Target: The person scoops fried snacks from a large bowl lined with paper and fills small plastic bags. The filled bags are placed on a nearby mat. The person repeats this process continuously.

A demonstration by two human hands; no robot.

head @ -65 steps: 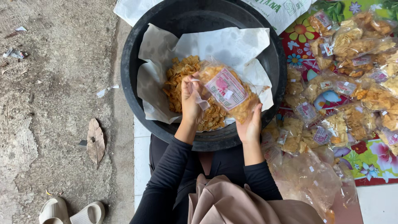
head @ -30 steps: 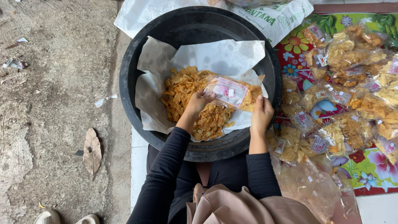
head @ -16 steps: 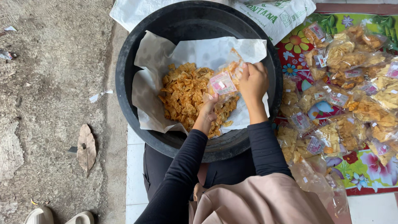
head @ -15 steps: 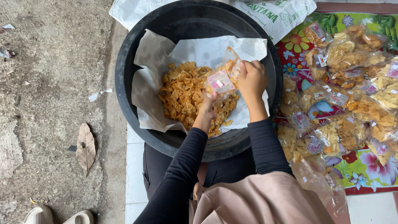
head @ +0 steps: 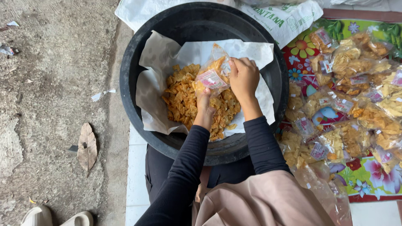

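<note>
Filling step in hand. A bag (head: 214,75) is being held over the chips (head: 188,98) in the basin (head: 138,54): its mouth is being gripped by the right hand (head: 244,77), its underside pinched by the left hand (head: 204,102). Likely needed next: mouth kept wide for scooping.

Golden-orange chips (head: 184,98) are heaped on white paper (head: 155,83) in a black basin (head: 138,54) (beside it, a red, floral-patterned mat (head: 368,180)).

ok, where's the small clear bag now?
Head view: the small clear bag is over the black tub, held by both hands above the chips.
</note>
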